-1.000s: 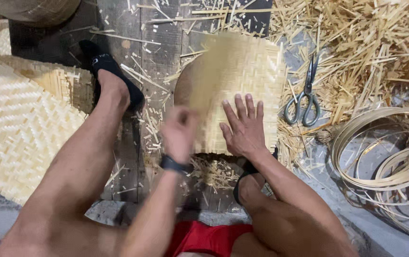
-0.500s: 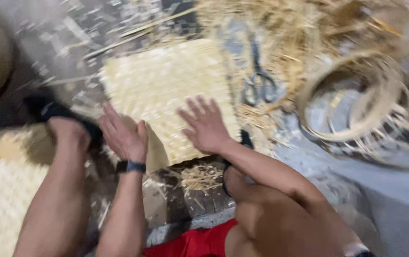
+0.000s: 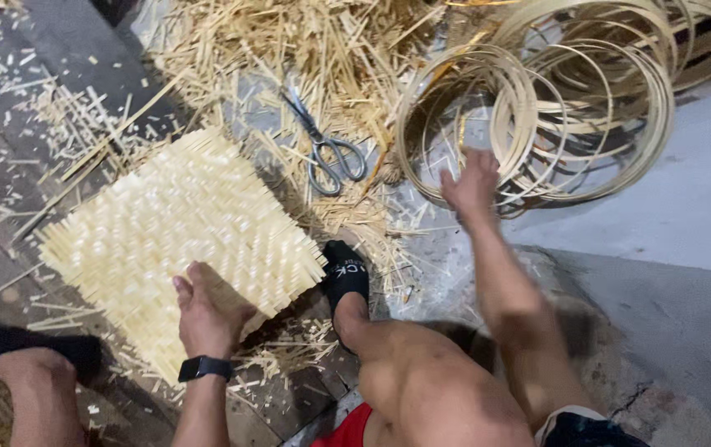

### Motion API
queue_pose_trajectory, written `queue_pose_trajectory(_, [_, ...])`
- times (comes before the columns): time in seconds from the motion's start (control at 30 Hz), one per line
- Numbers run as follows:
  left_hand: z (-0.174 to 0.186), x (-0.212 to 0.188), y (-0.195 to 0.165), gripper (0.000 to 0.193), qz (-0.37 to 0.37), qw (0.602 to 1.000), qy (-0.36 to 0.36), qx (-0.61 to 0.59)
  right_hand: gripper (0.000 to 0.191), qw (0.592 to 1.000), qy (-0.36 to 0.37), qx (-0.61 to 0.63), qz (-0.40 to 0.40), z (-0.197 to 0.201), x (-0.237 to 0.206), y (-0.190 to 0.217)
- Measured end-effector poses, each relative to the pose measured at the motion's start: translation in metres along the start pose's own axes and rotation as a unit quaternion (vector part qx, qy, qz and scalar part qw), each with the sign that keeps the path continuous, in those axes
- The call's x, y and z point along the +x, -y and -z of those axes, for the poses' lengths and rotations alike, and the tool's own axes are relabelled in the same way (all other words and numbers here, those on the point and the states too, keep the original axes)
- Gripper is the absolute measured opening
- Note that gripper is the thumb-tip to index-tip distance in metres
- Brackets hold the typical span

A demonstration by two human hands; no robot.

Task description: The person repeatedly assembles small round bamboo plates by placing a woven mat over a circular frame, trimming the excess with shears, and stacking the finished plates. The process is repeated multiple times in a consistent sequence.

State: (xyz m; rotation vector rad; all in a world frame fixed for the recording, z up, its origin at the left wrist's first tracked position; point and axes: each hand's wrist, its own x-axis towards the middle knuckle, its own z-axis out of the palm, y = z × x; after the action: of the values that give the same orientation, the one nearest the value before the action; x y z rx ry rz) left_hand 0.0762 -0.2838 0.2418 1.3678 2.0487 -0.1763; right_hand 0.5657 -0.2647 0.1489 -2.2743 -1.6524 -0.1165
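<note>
A square woven bamboo mat [image 3: 181, 240] lies on the floor in front of me. My left hand [image 3: 210, 306] rests on its near edge, fingers curled over it, a black watch on the wrist. My right hand [image 3: 473, 184] reaches out to the right and touches the near rim of a pile of thin bamboo hoops [image 3: 554, 108]; whether it grips one I cannot tell. Grey scissors [image 3: 326, 149] lie between the mat and the hoops.
Loose bamboo strips and shavings [image 3: 314, 50] cover the floor at the top. My right foot in a black sock [image 3: 345, 277] sits beside the mat, my left foot [image 3: 32, 352] at the lower left. Grey concrete [image 3: 686, 207] spreads to the right.
My right hand has left the mat and moved right to the hoops. The left hand has slid to the mat's near edge. The view has swung to the right.
</note>
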Motion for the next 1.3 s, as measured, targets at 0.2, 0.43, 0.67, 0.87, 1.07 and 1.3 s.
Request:
queue_pose_trajectory(0.2, [-0.007, -0.002, -0.004, 0.137, -0.006, 0.999, 0.000, 0.044, 0.045, 0.939, 0.332, -0.082, 0.046, 0.030, -0.027, -0.068])
queue_pose_trajectory(0.43, [-0.016, -0.008, 0.002, 0.134, -0.003, 0.999, -0.011, 0.031, 0.026, 0.952, 0.301, 0.039, 0.042, 0.010, -0.029, -0.045])
queue_pose_trajectory(0.67, [-0.017, -0.011, 0.007, 0.135, -0.014, 0.999, -0.022, 0.029, 0.013, 0.970, 0.198, 0.141, 0.025, 0.037, -0.027, -0.019])
queue_pose_trajectory(0.87, [-0.002, -0.027, 0.001, 0.130, -0.005, 1.000, 0.013, 0.025, 0.012, 0.984, 0.015, 0.172, 0.053, 0.125, -0.002, 0.033])
queue_pose_trajectory(1.07, [0.024, -0.057, -0.050, 0.097, -0.253, 0.929, -0.258, -0.081, 0.021, 0.902, 0.031, 0.416, 0.107, 0.247, 0.031, 0.140])
queue_pose_trajectory(1.3, [0.051, -0.143, -0.113, 0.034, -0.384, 0.687, -0.127, -0.603, 0.034, 0.838, 0.125, 0.481, 0.225, 0.304, 0.062, 0.279])
